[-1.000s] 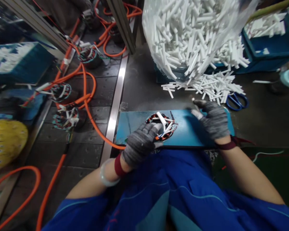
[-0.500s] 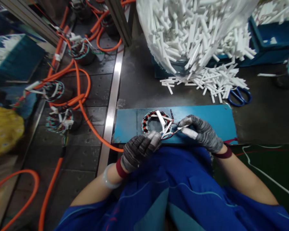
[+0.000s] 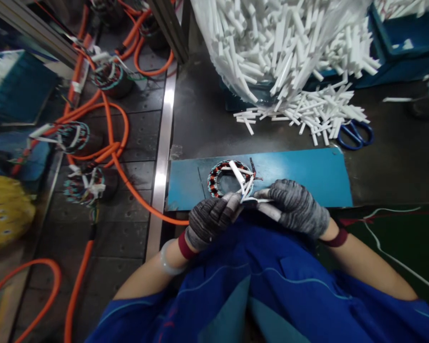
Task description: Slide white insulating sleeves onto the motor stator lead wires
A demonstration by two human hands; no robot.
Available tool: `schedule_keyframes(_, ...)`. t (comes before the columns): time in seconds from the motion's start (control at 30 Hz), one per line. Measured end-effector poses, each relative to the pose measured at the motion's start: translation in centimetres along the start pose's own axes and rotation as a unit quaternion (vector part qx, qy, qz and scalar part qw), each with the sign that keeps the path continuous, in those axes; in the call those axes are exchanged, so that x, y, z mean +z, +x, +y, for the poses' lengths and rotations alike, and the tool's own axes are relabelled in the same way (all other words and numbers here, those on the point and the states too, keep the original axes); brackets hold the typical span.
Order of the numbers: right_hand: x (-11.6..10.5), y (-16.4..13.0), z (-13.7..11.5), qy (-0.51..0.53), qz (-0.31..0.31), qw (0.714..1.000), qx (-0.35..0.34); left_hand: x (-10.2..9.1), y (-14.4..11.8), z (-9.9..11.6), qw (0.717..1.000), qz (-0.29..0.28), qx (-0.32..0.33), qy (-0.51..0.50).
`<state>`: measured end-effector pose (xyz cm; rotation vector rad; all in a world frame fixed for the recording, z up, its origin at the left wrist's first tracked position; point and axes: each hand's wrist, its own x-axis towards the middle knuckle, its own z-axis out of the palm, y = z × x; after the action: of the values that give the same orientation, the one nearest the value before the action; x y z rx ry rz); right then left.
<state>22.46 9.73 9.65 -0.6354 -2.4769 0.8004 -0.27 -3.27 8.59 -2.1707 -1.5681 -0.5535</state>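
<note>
A motor stator (image 3: pixel 213 180), a ring with black and orange-red windings and pale green edging, lies on a blue board (image 3: pixel 307 166). White sleeves (image 3: pixel 237 172) stick out over its opening, and a dark lead (image 3: pixel 252 165) rises at its right. My left hand (image 3: pixel 214 216), in a grey striped glove, pinches the wire leads at the stator's near side. To the right, my right hand (image 3: pixel 295 207), gloved alike, has its fingertips closed on a thin white sleeve (image 3: pixel 263 200) in line with those leads. The fingertips hide part of the wires.
Behind the board, a clear bag (image 3: pixel 214 52) bulges with white tubes, and loose tubes (image 3: pixel 318 112) spill before it. Blue scissors (image 3: pixel 355 135) lie beside them. Leftward, past a metal strip (image 3: pixel 163 157), orange hoses (image 3: pixel 119 176) wind among several wound stators (image 3: pixel 84 183).
My right hand has come slightly nearer my body, bringing the sleeve and wire down to the board's near edge. My left hand stays at the leads. The whole view has shifted a little.
</note>
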Motion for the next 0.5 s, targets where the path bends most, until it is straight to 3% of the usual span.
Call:
schedule_keyframes(0.07, 0.5, -0.2, -1.0, -0.014, 0.029, 0.999, 0.026, 0.2, -0.4, 0.0, 0.999, -0.014, -0.009, -0.030)
schedule_keyframes(0.17, 1.0, -0.3, -1.5, 0.001, 0.012, 0.999, 0.047, 0.3, -0.5, -0.1, 0.999, -0.019, 0.011, -0.040)
schedule_keyframes(0.27, 1.5, -0.4, -0.9, 0.085, -0.023, 0.991, 0.098, 0.3, -0.1, -0.1, 0.999, -0.023, 0.023, -0.026)
schedule_keyframes(0.37, 2.1, -0.6, -0.3, 0.151, -0.016, 0.976, 0.155, 0.5, 0.5, 0.1, 0.999, -0.008, 0.039, 0.009)
schedule_keyframes(0.43, 2.3, -0.8, -0.2, 0.090, 0.020, 0.985, 0.145, 0.7, 0.9, 0.1, 0.999, 0.005, 0.035, 0.005)
schedule_keyframes(0.5, 2.1, -1.1, -0.3, -0.006, 0.049, 0.995, 0.092, 0.7, 1.2, 0.0, 1.000, 0.004, 0.011, -0.027)
